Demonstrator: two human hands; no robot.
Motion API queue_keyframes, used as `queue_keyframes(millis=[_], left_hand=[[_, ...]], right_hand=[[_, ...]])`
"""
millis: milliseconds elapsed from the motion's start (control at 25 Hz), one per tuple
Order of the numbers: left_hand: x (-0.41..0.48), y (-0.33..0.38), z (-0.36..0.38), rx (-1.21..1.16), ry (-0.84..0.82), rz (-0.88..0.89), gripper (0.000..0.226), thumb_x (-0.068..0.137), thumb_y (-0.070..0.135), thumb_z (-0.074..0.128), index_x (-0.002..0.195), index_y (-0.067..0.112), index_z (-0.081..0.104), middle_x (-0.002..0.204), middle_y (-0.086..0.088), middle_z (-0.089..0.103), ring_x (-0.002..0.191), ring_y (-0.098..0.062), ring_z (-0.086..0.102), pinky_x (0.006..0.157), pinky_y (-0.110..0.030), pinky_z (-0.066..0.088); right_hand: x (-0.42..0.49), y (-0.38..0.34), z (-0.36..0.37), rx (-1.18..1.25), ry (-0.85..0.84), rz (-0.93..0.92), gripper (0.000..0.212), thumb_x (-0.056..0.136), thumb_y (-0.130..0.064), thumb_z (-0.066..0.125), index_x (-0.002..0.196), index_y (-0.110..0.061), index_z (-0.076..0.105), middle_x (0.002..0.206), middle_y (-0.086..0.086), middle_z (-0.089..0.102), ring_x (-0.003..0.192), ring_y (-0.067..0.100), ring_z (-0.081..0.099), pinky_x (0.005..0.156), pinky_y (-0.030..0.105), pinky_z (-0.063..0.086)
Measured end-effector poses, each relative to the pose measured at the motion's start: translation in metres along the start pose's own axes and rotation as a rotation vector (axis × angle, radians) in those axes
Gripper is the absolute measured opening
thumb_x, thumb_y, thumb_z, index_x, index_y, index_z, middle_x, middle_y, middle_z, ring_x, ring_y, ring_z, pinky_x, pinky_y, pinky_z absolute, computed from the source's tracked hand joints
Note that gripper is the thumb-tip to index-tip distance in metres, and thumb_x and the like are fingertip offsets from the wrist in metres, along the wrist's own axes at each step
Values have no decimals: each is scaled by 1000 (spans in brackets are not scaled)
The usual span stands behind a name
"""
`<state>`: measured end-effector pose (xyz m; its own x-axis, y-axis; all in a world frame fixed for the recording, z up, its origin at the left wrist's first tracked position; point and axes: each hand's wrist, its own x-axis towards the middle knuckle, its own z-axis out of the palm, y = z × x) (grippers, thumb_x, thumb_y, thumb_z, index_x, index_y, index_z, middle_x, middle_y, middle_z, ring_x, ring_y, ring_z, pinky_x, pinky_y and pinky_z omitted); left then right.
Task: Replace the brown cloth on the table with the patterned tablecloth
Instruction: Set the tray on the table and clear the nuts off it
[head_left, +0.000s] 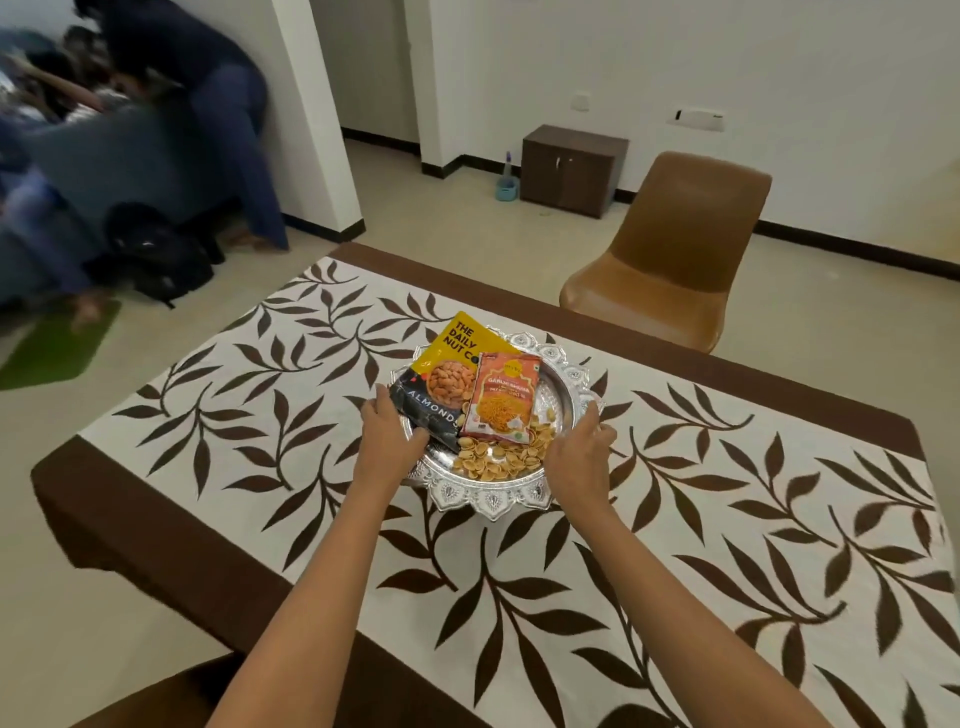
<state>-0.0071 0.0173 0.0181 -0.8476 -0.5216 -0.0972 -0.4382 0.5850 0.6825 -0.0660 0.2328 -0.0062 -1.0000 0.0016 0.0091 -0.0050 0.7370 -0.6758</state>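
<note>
Where fingers rest, patterned tablecloth underneath.

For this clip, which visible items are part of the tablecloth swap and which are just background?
In the job:
patterned tablecloth, spread on the table
silver tray of snacks, held at its rim by left hand and right hand

Background:
brown chair
small brown cabinet
black backpack
</note>
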Motion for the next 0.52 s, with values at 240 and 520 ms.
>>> queue_keyframes(millis=[240, 520], left_hand=[[11, -1, -5, -4, 256, 57, 44, 86, 33, 64, 118, 4, 53, 119, -15, 54, 112, -28, 47, 90, -34, 37], [16, 33, -15, -377, 301, 116, 19, 95, 6, 52, 112, 8, 44, 102, -12, 63, 80, -11, 61, 52, -7, 44]], right_hand=[[24, -26, 2, -433, 82, -40, 60, 93, -50, 46, 137, -9, 43, 156, 24, 13, 145, 41, -1, 112, 54, -11], [48, -56, 22, -366, -20, -62, 44, 84, -52, 63, 105, -13, 64, 135, 12, 40, 127, 33, 29, 105, 48, 25]])
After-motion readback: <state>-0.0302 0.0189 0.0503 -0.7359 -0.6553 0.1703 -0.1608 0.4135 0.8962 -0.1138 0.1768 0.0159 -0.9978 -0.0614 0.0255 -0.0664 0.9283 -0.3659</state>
